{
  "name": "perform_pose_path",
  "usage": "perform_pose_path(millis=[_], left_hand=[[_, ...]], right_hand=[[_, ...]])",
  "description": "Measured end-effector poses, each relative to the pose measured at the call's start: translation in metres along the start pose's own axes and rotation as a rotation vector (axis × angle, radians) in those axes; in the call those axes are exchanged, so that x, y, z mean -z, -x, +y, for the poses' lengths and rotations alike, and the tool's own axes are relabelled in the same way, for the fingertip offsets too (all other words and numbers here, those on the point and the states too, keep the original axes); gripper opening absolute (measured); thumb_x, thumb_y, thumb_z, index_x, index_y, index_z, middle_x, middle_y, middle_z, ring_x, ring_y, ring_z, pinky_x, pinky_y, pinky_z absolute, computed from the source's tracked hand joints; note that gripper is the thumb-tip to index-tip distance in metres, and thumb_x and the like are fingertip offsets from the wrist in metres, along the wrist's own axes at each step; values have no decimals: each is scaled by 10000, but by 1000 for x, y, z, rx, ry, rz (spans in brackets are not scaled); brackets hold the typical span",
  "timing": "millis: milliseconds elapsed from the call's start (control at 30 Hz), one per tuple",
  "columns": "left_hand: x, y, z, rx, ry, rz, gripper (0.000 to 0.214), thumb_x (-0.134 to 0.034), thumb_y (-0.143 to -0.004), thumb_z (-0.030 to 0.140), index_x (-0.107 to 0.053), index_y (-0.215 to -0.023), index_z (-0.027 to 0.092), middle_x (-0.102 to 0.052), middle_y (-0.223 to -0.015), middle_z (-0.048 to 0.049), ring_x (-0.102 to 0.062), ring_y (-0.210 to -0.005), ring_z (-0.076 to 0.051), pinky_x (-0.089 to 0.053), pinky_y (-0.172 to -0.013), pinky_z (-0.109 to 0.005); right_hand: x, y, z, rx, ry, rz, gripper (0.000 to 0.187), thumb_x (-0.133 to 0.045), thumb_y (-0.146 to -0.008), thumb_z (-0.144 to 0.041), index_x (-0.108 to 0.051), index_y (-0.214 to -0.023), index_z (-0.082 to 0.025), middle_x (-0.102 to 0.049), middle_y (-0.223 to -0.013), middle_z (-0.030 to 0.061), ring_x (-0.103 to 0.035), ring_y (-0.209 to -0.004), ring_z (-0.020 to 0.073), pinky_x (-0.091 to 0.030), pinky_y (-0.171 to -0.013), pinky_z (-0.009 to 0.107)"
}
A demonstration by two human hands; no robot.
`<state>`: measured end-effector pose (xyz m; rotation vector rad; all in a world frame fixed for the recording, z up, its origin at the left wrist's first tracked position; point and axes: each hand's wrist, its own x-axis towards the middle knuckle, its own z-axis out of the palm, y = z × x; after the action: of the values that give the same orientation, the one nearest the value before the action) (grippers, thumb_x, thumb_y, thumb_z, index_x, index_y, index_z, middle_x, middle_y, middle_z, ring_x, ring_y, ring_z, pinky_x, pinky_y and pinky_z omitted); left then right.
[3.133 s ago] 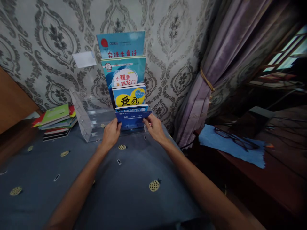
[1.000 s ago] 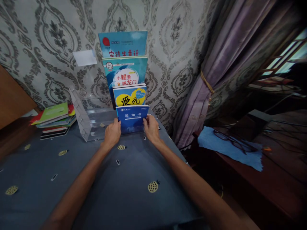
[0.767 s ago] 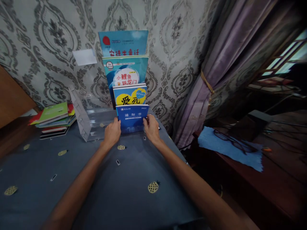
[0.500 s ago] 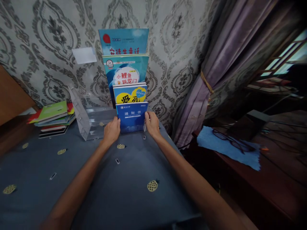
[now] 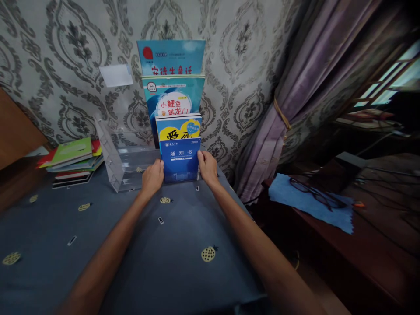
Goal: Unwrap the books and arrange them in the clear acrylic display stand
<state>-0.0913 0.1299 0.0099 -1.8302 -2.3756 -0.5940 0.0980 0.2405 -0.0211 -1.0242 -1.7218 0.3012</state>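
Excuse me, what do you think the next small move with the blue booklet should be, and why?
I would probably let go with both hands. The blue booklet appears upright in the front tier of the clear acrylic rack, level before the yellow-covered book, with the left hand and right hand at its sides.

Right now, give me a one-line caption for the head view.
Left hand and right hand at a blue booklet in a clear acrylic rack.

A blue booklet [image 5: 179, 159] is stood upright at the front of a clear plastic rack [image 5: 108, 153]. White lettering is printed on its cover.
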Motion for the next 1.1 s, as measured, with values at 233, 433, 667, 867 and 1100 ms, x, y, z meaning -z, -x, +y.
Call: perform_pose_path(millis=[233, 433, 667, 867, 1100], left_hand=[[-3, -2, -1, -9, -4, 7, 444, -187, -1066, 344, -601, -1047, 183, -731, -1011, -127, -682, -977, -247, -465, -803, -316], [0, 1, 0, -14, -8, 2, 427, -197, -1065, 341, -593, -1083, 181, -732, -1027, -127, -684, -992, -251, -468, -803, -317], [7, 4, 5, 14, -29, 1, 388, -226, -1062, 338, -570, -1146, 179, -729, -1041, -138, -694, -985, -279, -476, -798, -343], [13, 7, 9, 30, -53, 24, 388, -225, -1060, 354, -557, -1165, 181, -731, -1016, -133, -700, -946, -300, -474, -757, -353], [14, 7, 9, 26, -53, 29, 392, -228, -1059, 359, -547, -1194, 175, -731, -1016, -141, -700, -911, -291, -472, -742, -350]], right_hand=[[1, -1, -1, -5, -5, -5, 513, -276, -992, -610, -365, -637, -251, -541, -671, 37, -521, -693, 215, -401, -672, 333], [3, 0, -4, 0, -42, 20, 488, -332, -989, -572, -442, -652, -236, -575, -686, 38, -535, -692, 208, -407, -660, 330], [5, 0, -8, -8, -106, 37, 419, -403, -972, -538, -605, -831, -199, -660, -809, 73, -596, -776, 227, -439, -720, 346], [5, 2, -11, -6, -119, 63, 377, -423, -971, -512, -621, -902, -199, -678, -857, 83, -615, -810, 234, -463, -751, 361], [3, 3, -13, -16, -119, 75, 344, -443, -966, -493, -612, -955, -194, -672, -883, 96, -614, -815, 237, -476, -780, 377]])
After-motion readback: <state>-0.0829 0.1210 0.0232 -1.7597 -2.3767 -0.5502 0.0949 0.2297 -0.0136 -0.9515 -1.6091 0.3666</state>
